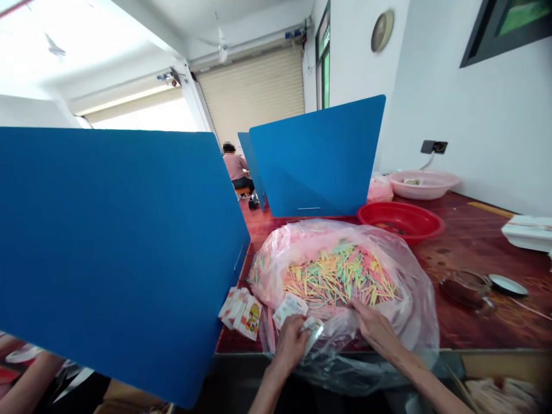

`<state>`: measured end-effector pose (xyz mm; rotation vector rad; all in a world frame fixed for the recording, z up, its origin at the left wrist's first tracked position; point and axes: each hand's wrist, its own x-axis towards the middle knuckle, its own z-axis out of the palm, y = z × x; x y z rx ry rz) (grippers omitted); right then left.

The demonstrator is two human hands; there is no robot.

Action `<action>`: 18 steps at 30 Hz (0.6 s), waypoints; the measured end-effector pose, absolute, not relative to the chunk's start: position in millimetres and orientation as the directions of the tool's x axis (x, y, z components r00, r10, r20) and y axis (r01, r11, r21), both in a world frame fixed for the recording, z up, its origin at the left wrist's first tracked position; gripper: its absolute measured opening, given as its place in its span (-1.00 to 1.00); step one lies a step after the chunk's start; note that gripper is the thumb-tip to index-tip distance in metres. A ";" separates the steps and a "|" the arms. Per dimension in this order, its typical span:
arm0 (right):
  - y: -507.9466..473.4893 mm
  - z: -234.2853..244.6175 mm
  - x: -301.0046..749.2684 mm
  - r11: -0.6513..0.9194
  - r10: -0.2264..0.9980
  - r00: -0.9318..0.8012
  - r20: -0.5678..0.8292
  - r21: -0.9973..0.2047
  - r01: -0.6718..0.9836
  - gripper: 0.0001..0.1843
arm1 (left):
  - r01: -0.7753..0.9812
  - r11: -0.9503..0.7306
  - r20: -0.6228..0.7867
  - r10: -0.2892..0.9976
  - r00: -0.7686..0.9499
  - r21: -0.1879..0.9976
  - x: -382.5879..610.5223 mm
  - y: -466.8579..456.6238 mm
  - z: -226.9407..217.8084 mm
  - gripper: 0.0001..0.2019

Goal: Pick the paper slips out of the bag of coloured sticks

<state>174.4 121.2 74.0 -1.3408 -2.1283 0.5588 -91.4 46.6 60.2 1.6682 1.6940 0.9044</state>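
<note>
A large clear plastic bag [414, 299] lies spread on the table, filled with thin pink, yellow and green sticks [336, 273]. At its front edge, my left hand [291, 342] is closed around a small printed packet [314, 332]. Just beyond that hand, another printed packet [290, 309] rests on the bag. My right hand [371, 325] reaches to the near side of the sticks, fingertips pinched together at the bag's rim. Whether it grips sticks or plastic is too small to tell. Several small printed boxes [249, 319] stand left of the bag.
Blue partitions [107, 241] [314, 161] rise at left and behind the bag. To the right are a red basin [403, 218], a pink basin [425, 185], a glass vessel [468, 287], a round lid [509, 284] and a white box [528, 232]. A person [236, 167] sits far back.
</note>
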 end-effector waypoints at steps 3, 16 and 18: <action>116.5 89.3 172.6 0.442 0.896 -0.255 0.363 -0.681 0.583 -0.68 | 0.591 -0.025 0.051 0.998 -0.028 0.806 -92.8 45.2 67.1 -0.66; 85.8 125.4 192.4 0.544 0.816 -0.561 0.139 -0.512 0.664 -0.50 | 0.694 -0.330 0.074 0.926 0.371 0.640 -74.8 33.4 88.2 -0.76; 88.6 120.9 188.5 0.517 0.842 -0.538 0.035 -0.334 0.788 -0.64 | 0.724 -0.329 0.063 0.927 0.369 0.607 -69.5 37.1 87.4 -0.75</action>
